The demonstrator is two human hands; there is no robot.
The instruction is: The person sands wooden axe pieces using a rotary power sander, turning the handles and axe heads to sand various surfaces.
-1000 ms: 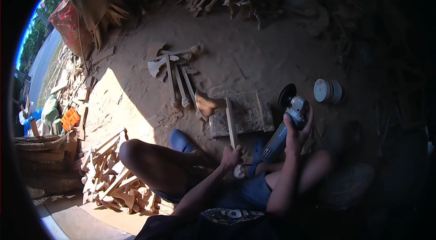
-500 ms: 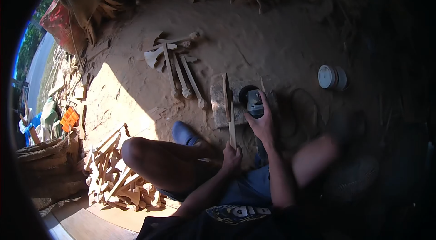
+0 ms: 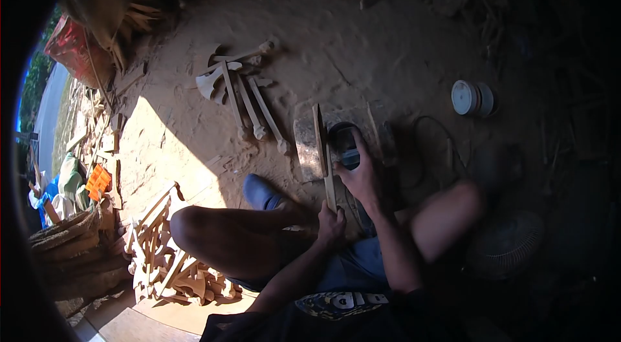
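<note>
My left hand (image 3: pixel 331 224) is closed round the lower end of a wooden axe-shaped piece (image 3: pixel 321 141), which stands edge-on over a worn block (image 3: pixel 305 138). Just right of it, my right hand (image 3: pixel 363 177) grips an angle grinder (image 3: pixel 350 158), thumb and fingers wrapped round its head. The grinder's dark disc (image 3: pixel 339 130) is close beside the wooden piece; whether they touch I cannot tell. Most of the grinder's body is hidden behind my right hand and forearm.
Several carved wooden pieces (image 3: pixel 250 106) lie on the dirt floor ahead. A larger heap (image 3: pixel 187 277) is by my knee at lower left. To the right are a white round container (image 3: pixel 463 97), a cable (image 3: pixel 446 130) and a round fan-like grille (image 3: pixel 517 238).
The grinder has moved left and down over the block beside the wooden piece. That piece has turned from showing its broad face to edge-on. Both hands keep their hold.
</note>
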